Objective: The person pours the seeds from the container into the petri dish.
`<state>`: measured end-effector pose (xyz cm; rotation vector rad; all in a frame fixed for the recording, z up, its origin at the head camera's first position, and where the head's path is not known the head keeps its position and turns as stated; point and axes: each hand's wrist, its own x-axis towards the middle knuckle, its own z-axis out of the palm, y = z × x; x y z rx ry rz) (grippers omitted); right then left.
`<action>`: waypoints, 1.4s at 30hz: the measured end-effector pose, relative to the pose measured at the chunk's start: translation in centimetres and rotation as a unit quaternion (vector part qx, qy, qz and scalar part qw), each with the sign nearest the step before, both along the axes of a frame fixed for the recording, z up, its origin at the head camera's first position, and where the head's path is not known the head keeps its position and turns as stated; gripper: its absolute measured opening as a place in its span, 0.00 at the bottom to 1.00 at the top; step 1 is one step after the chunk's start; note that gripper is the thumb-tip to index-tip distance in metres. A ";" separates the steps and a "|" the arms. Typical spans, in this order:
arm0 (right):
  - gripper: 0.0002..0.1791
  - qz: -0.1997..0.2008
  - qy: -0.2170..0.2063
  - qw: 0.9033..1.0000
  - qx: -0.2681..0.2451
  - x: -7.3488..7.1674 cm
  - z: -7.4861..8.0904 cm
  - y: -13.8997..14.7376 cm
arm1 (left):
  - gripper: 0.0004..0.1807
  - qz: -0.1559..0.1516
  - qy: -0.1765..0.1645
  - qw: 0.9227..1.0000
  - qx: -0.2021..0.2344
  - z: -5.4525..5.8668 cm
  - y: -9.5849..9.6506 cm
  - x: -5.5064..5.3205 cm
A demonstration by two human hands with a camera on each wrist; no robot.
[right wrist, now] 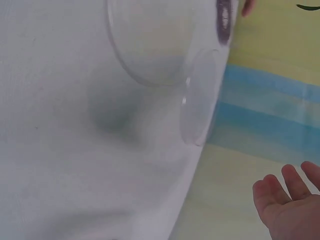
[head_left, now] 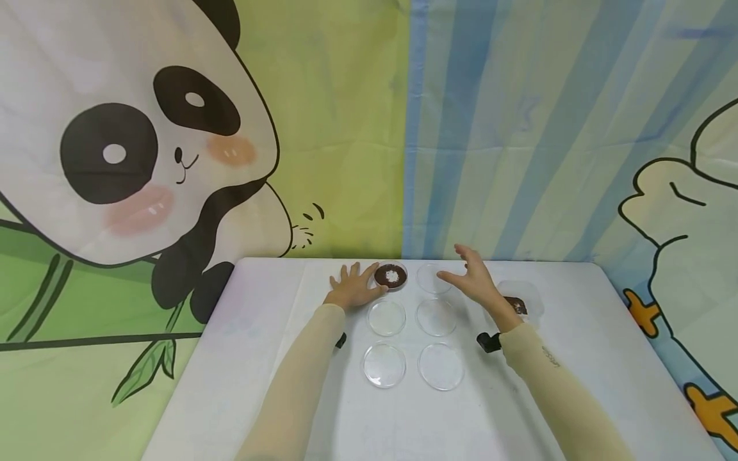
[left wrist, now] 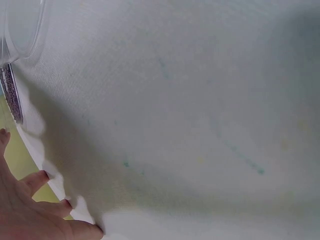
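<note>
At the table's back edge, a round clear dish point(head_left: 392, 276) holds dark brown grains with a white patch in the middle. My left hand point(head_left: 354, 291) is just left of it, fingers spread and thumb along the dish's near side; whether the thumb touches it, I cannot tell. The left wrist view shows those spread fingers point(left wrist: 85, 231) and the edge of the dark-filled dish point(left wrist: 12, 95). With thumb and fingers apart, my right hand point(head_left: 477, 282) hovers beside an empty clear dish point(head_left: 429, 279). Nothing lies in that hand point(right wrist: 295, 212) in the right wrist view.
Two clear dishes, left point(head_left: 386, 318) and right point(head_left: 436, 317), form a middle row. Another pair, left point(head_left: 384, 365) and right point(head_left: 441, 367), sits nearer. Behind my right forearm stands a clear tub point(head_left: 535, 298) with dark material. A printed cloth point(head_left: 346, 160) hangs behind the white table point(head_left: 248, 307).
</note>
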<state>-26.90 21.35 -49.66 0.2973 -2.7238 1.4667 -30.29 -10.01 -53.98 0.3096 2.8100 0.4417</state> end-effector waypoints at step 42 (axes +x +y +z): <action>0.56 -0.016 -0.089 0.961 0.260 -3.0 -4.9 -1.2 | 0.44 -0.003 0.021 1.000 0.019 -0.6 -0.3 -0.3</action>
